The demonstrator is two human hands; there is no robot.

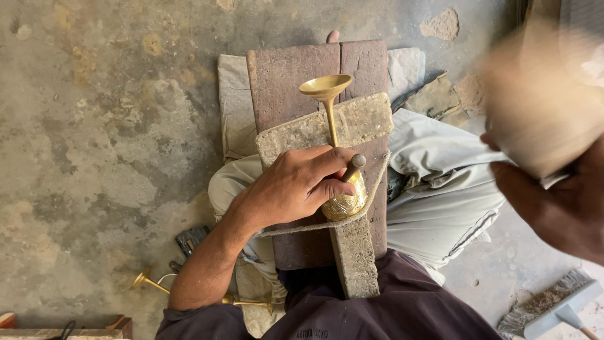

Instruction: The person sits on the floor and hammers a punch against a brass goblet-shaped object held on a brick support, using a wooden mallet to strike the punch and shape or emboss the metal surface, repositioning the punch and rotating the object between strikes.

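L hand [296, 186] closed round a short metal punch tool [353, 167], tip set on the engraved round base of a long-stemmed brass goblet-shaped piece [331, 119]. Brass piece lies on a T-shaped rough stone block [352, 189], flared cup end pointing away from the body. A cord [371, 195] loops over the piece's base. Under the stone block: reddish-brown wooden board [289, 75]. R hand [560, 201] raised right of the block, gripping a blurred pale wooden mallet [535, 101]. Another brass stem piece [151, 283] on the floor, left of the block.

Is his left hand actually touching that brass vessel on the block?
Touching. The head view shows the left hand wrapped over the brass vessel, its fingers also pinching a small punch against it.
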